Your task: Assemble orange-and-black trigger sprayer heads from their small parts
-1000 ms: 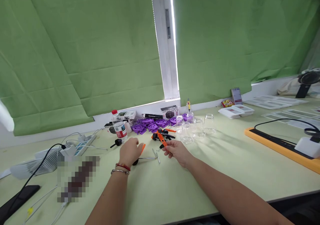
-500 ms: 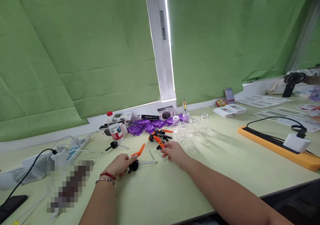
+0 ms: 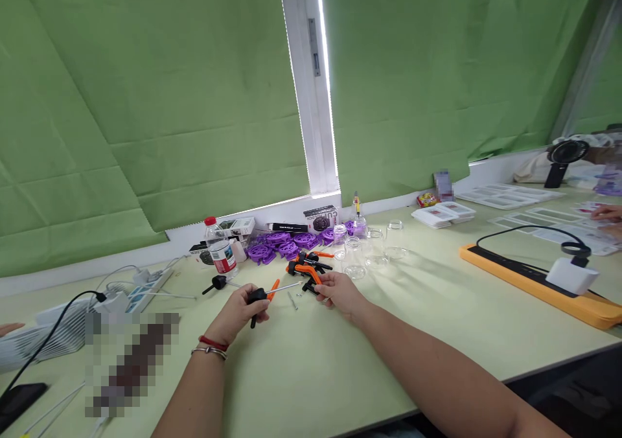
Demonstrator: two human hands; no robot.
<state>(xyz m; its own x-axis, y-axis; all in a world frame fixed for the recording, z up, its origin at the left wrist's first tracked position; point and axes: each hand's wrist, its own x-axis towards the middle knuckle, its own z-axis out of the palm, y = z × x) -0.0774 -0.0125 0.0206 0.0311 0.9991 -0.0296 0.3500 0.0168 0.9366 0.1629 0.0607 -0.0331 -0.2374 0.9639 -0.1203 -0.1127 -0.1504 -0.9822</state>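
Observation:
My left hand (image 3: 243, 311) is closed around a black-knobbed tool with a thin metal shaft (image 3: 284, 288), which points right. A slim orange piece (image 3: 275, 290) sticks up by the same fingers; whether it is gripped too I cannot tell. My right hand (image 3: 340, 293) pinches a bent orange and black part (image 3: 309, 272), partly hidden by the fingers. Small metal screws (image 3: 292, 300) lie on the table between the hands. A second black tool with a metal shaft (image 3: 219, 283) lies beyond my left hand. Other black and orange parts (image 3: 304, 258) are heaped just beyond the right fingers.
Purple plastic pieces (image 3: 262, 251), a red-capped bottle (image 3: 221, 250) and boxes (image 3: 321, 219) line the wall. Clear glass jars (image 3: 375, 247) stand right of them. An orange-sided power strip (image 3: 510, 279) lies right; cables and a white slatted object (image 3: 53, 341) lie left. Other people's hands (image 3: 607, 212) show at both edges.
My left hand has raised the black tool off the table, its shaft now tilted upward. The part in my right hand has turned, so its orange arm reaches further left. A person's hand appears at far left.

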